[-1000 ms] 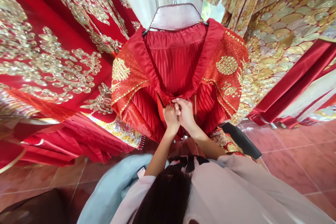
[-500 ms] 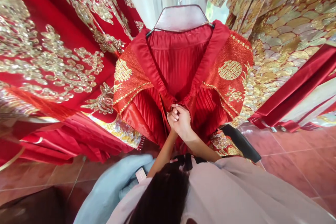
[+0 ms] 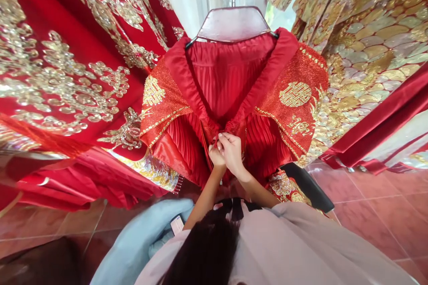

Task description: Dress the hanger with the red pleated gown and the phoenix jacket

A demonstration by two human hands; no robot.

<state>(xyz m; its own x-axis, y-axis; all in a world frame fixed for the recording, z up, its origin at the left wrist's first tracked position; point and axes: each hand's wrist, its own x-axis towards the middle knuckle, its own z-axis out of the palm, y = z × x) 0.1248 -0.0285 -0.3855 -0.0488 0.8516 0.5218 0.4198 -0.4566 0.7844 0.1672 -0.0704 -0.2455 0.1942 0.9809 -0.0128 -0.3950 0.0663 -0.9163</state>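
Observation:
A red pleated skirt (image 3: 267, 73) with gold embroidery hangs in front of me, its gathered waistband spread over a hanger (image 3: 234, 23). The band dips to a low point at the front, where both hands meet. My left hand (image 3: 216, 156) is closed at that low point, its fingertips pinching the red waistband. Beside and partly over it, my right hand (image 3: 233, 151) also has its fingers pinched on the band. Any small fastening or cord between the fingertips is too small to make out.
Red cloth with silvery beading (image 3: 96, 84) hangs close on the left. Gold scale-patterned garments (image 3: 364, 49) hang on the right. Below are a black seat-like edge (image 3: 309, 189), a light blue padded item (image 3: 140, 236) holding a phone-like object (image 3: 177, 224), and tiled floor (image 3: 371, 213).
My clasped hands have loosened into a pinch at the band, shifting slightly left. The waistband opening looks a little wider, and the view has moved slightly.

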